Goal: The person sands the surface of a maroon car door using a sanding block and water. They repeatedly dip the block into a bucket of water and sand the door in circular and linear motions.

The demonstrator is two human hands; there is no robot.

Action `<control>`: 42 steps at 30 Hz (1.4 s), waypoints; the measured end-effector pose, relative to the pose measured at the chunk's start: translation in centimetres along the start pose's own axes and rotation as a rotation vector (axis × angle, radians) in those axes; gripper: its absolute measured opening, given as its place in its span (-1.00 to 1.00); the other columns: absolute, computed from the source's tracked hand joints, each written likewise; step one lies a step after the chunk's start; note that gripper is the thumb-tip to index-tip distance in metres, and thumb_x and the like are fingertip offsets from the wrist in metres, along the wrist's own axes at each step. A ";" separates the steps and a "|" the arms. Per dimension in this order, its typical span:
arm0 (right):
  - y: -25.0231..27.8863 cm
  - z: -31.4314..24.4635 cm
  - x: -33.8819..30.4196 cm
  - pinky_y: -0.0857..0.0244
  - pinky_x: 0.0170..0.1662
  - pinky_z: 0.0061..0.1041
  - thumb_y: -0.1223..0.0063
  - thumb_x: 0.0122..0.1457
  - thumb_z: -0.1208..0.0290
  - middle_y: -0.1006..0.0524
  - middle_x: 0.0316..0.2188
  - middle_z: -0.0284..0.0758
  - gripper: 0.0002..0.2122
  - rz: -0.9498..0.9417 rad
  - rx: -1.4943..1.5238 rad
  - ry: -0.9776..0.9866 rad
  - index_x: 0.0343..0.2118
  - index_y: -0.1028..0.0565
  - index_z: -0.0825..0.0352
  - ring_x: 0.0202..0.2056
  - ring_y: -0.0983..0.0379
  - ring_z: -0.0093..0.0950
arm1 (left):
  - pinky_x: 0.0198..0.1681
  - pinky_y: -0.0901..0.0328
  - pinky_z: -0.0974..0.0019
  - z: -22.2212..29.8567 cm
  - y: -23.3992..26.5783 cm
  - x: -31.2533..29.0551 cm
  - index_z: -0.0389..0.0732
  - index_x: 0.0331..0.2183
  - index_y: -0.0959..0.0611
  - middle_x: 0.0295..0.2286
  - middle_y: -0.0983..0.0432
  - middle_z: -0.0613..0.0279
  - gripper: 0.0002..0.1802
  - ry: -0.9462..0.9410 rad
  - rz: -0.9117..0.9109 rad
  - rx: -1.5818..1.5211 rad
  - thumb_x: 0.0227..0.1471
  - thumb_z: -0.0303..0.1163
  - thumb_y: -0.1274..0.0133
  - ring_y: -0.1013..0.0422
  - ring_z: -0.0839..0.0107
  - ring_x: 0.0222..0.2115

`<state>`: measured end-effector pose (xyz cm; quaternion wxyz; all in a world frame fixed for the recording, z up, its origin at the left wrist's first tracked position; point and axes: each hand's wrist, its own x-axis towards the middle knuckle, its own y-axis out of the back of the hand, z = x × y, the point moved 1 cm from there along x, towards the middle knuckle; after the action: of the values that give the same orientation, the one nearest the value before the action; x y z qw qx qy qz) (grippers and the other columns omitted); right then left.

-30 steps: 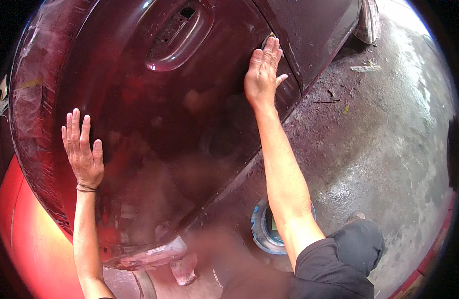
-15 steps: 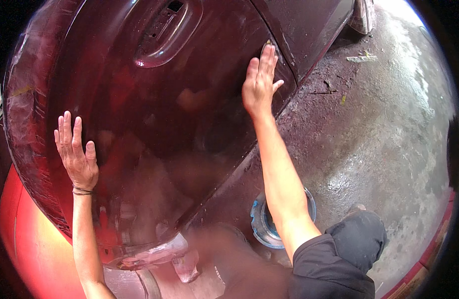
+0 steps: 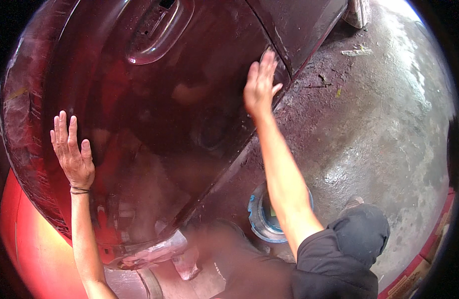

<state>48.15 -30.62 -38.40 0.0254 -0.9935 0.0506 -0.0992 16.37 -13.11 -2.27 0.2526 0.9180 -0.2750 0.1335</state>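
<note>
Dark red car panel (image 3: 155,114): upper left and centre of the frame; oval recess (image 3: 157,37) near the top edge.
Left hand (image 3: 73,157): left of frame, laid flat on the panel, fingers extended, grasping nothing.
Right hand (image 3: 260,89): upper centre, over the panel, fingers extended, motion-blurred; grip on small piece (image 3: 265,49) at fingertips cannot be determined.
Blue-rimmed basin (image 3: 257,222): lower centre, on the floor (image 3: 389,129).

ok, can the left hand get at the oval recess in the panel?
Probably yes: only bare dark-red panel seems to lie between the left hand and the oval recess, though it might take a lean.
</note>
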 end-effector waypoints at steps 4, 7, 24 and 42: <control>-3.5 2.4 -15.7 0.51 0.48 0.60 0.28 0.64 0.08 0.18 0.71 -0.23 -0.32 -0.121 -0.112 0.165 0.68 0.11 0.18 0.68 0.38 -0.13 | 0.62 0.12 -0.15 0.3 -0.3 0.1 -0.08 0.49 -0.38 0.52 -0.19 0.08 -0.39 0.001 0.010 0.002 0.56 -0.15 0.15 -0.04 0.07 0.57; -3.5 3.1 -14.6 0.49 0.47 0.63 0.30 0.65 0.10 0.17 0.71 -0.27 -0.34 -0.116 -0.173 0.142 0.68 0.10 0.16 0.68 0.32 -0.11 | 0.62 0.12 -0.14 0.1 0.1 0.0 -0.08 0.49 -0.38 0.52 -0.19 0.07 -0.39 -0.008 0.013 0.015 0.56 -0.15 0.14 -0.04 0.07 0.56; 0.3 3.5 -2.4 0.38 0.46 0.64 0.39 0.67 0.05 0.11 0.69 -0.17 -0.37 0.013 -0.091 0.011 0.66 0.04 0.23 0.67 0.24 -0.05 | 0.60 0.08 -0.17 0.4 0.0 0.5 -0.09 0.49 -0.37 0.52 -0.20 0.08 -0.39 -0.023 0.021 0.005 0.56 -0.16 0.15 -0.06 0.07 0.56; 1.2 3.1 1.5 0.47 0.47 0.63 0.27 0.63 0.06 -0.03 0.67 -0.26 -0.37 0.058 -0.163 0.037 0.64 -0.06 0.18 0.65 0.09 -0.20 | 0.61 0.09 -0.17 0.4 0.2 0.7 -0.12 0.50 -0.35 0.52 -0.19 0.05 -0.40 -0.027 0.011 0.025 0.58 -0.20 0.20 -0.05 0.05 0.56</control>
<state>50.08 -31.82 -41.20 -0.0536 -0.9884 0.0877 -0.1121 16.86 -13.83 -2.26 0.2366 0.9212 -0.2821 0.1257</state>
